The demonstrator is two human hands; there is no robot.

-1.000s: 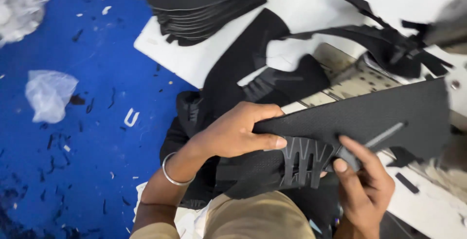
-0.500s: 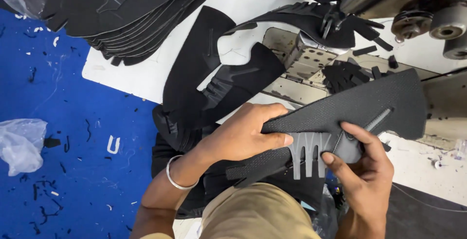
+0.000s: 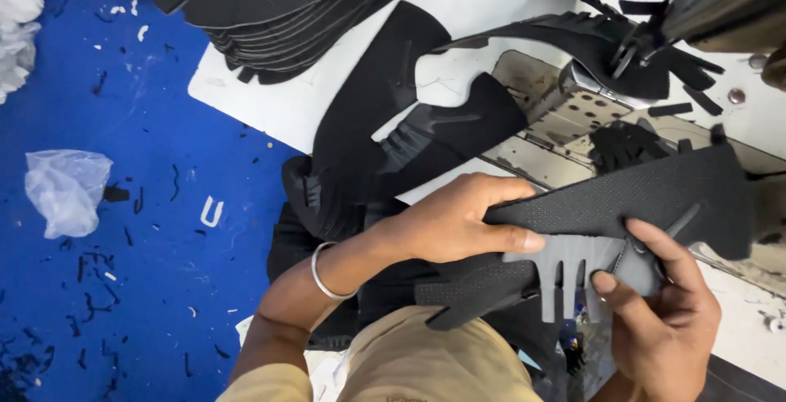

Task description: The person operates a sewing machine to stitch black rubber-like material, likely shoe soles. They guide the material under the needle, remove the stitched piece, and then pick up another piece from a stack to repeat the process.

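Note:
My left hand (image 3: 458, 222) grips a black mesh shoe-upper piece (image 3: 655, 193) along its near edge, thumb on top; a silver bangle circles that wrist. My right hand (image 3: 663, 320) pinches a grey comb-shaped overlay piece (image 3: 573, 275) with several prongs, pressed against the underside of the same black piece. The piece stretches from my lap up to the right over the edge of the white table (image 3: 483, 1).
A stack of black cut pieces (image 3: 278, 1) lies at the table's far left. Another black upper (image 3: 393, 132) hangs over the table edge. A sewing machine (image 3: 720, 1) and its metal plate (image 3: 557, 115) are at the right. The blue floor (image 3: 123, 246) holds scraps and a plastic bag (image 3: 65, 189).
The view has shifted slightly. Both hands keep hold of the black piece and grey overlay, and my right fingers have slid along the overlay.

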